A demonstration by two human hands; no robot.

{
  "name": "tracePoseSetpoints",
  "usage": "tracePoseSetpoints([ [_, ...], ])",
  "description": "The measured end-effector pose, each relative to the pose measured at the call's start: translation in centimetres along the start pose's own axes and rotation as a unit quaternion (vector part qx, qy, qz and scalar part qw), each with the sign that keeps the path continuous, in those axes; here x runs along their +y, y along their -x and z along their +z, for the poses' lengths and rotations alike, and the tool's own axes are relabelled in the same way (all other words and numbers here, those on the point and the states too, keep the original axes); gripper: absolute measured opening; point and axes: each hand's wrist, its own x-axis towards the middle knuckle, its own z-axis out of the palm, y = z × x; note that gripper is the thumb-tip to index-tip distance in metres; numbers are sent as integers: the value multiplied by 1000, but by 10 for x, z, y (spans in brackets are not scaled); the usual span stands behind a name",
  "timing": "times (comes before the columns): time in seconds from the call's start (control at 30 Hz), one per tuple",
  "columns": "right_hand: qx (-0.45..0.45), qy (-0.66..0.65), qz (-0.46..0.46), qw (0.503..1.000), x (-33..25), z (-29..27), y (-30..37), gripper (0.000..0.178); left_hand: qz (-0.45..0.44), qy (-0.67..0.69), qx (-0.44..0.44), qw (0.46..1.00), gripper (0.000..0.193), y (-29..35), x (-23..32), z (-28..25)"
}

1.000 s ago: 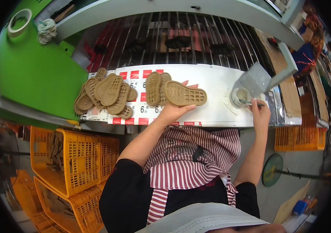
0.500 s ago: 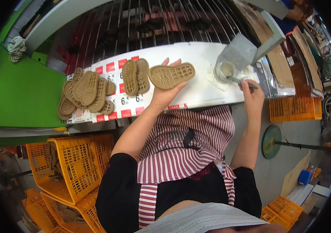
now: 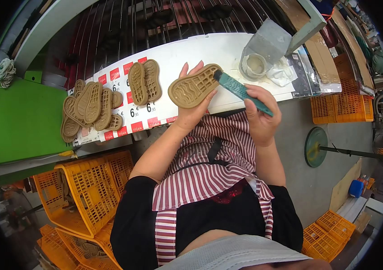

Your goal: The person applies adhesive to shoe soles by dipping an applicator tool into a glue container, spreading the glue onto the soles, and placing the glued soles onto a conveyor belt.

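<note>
- Head view: tan sole (image 3: 184, 92) is held raised over the near edge of the white-covered table (image 3: 220, 48), patterned face up, narrow end toward the right.
- Left hand (image 3: 192, 113): part-curled; sole is gripped from below, thumb along the near edge, fingertips showing past the far edge.
- Right hand (image 3: 263, 118): closed in a pinch; green brush (image 3: 240, 90) is held by its handle, dark tip brought to the sole's narrow end.
- Step in hand, as judged: brushing of the sole, apparently at its beginning.
- Next move, as judged: sole to be kept steady and level, tip to be drawn lightly along the surface or rim; too much load could be spilled into the grid recesses.
- Cup (image 3: 245, 74) with pale contents is placed near, beyond the right hand; paired soles (image 3: 138, 84) and a pile of soles (image 3: 91, 104) are set to the left.
- Hard to make out: tip contact cannot be confirmed; any coating on tip or sole is not resolved; sole's underside and most left fingers are hidden; cup contents cannot be identified.
</note>
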Motion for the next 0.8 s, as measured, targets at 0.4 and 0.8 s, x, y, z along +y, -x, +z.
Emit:
tracePoseSetpoints([
  [0.4,-37,69,-54,995,-9,29,16,26,104,-159,0,982,77,9,-8,4],
  [0.8,-83,6,-55,995,-27,49,23,21,110,-160,-25,981,86,20,-17,6],
])
